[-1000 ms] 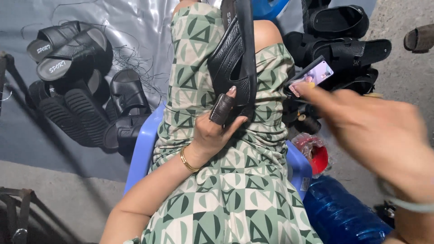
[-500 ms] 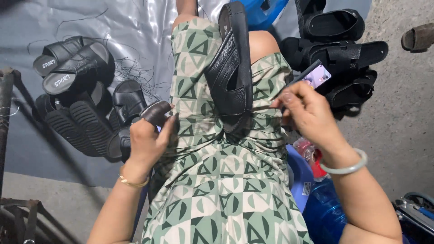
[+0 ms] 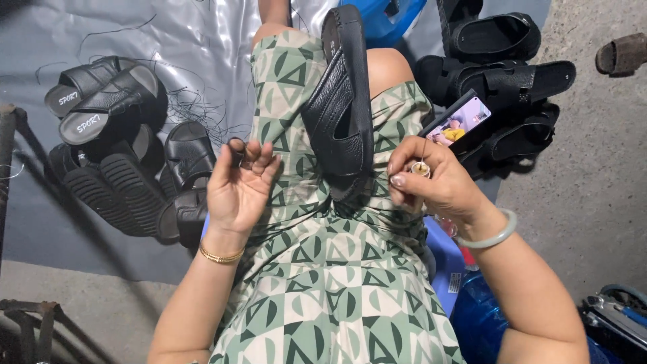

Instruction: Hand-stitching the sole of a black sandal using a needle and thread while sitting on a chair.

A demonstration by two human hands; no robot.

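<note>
One black leather sandal (image 3: 345, 108) lies sole-up along my lap between both hands. My right hand (image 3: 431, 182) pinches a small pale spool (image 3: 420, 169), thread rising from it; my left hand (image 3: 239, 185) is half-open, palm up, fingertips around something small and dark. I judge threading is underway; next calls for steadying the thread end.

Lit rectangular phone screen (image 3: 460, 123), pink and yellow, against black sandals (image 3: 519, 81).

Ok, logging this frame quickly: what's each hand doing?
Left hand: open, palm up, thread looped round the fingertips.
Right hand: closed, pinching a small round piece.
</note>
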